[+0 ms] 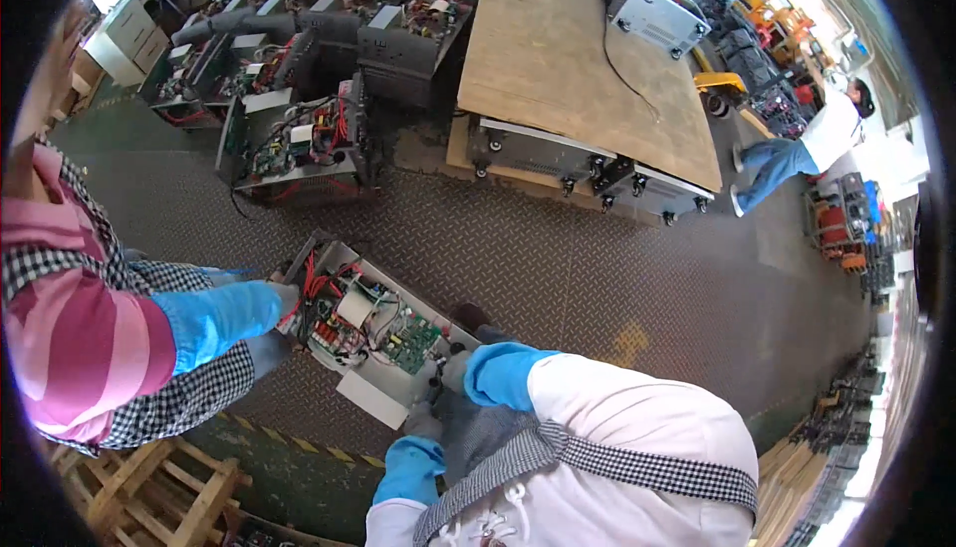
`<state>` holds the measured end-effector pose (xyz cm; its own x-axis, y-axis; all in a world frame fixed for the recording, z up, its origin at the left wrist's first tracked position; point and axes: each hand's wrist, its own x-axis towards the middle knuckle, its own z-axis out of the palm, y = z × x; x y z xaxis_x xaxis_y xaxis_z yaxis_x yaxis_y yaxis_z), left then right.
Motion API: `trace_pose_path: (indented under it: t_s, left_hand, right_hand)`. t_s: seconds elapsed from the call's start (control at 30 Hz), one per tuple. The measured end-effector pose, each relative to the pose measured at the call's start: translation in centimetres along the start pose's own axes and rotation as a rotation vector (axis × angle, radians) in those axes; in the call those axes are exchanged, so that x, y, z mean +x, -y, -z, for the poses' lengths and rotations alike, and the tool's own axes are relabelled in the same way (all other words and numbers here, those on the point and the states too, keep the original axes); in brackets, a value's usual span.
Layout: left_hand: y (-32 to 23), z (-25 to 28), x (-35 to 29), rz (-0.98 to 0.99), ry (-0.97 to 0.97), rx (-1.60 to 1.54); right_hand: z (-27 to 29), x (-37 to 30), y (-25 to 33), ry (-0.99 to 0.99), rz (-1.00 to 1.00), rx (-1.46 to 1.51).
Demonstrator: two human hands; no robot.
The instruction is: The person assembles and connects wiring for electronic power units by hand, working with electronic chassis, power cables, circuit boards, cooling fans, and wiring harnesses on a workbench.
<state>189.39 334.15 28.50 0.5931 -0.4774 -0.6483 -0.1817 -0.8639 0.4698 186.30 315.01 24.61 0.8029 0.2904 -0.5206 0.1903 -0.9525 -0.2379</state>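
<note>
An open metal machine chassis [418,300] lies tilted low over the patterned floor, with red wires at its far-left end and a green circuit board [410,340] inside. My right hand [455,369], in a grey glove, is closed round its near-right end, beside small black fittings. Just below, my left hand [423,422], also gloved, grips the lower corner of that end; its fingertips are partly hidden. A pale flat panel [372,401] sticks out from the chassis side. The co-worker's gloved hand [286,298] holds the opposite end.
More open machines [309,139] stand at the far left. A wooden board [588,59] rests on wheeled cabinets, bearing another cabinet [657,11]. A wooden pallet [149,497] lies at the lower left. Another person [812,144] walks at the far right, near a yellow pallet jack [719,81].
</note>
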Motion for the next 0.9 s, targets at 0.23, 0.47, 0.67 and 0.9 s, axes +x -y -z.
trace_pose_path:
  t_s: [0.23,0.47,0.67,0.9]
  left_hand:
    - [-9.8,0.5,-5.6,-0.007,-0.082,-0.068]
    - [-15.6,-2.4,-3.2,0.147,-0.163,0.134]
    - [-24.2,-2.4,-9.9,0.163,-0.122,0.069]
    - [-38.9,-3.2,-19.7,-0.015,-0.085,0.022]
  right_hand:
    - [1.1,0.0,2.2,0.237,0.129,-0.625]
    - [2.8,-4.3,-6.1,0.422,0.363,-1.226]
    - [15.0,-15.2,-14.1,0.159,0.51,-0.1]
    - [20.6,-33.4,-18.7,0.163,0.708,-0.04]
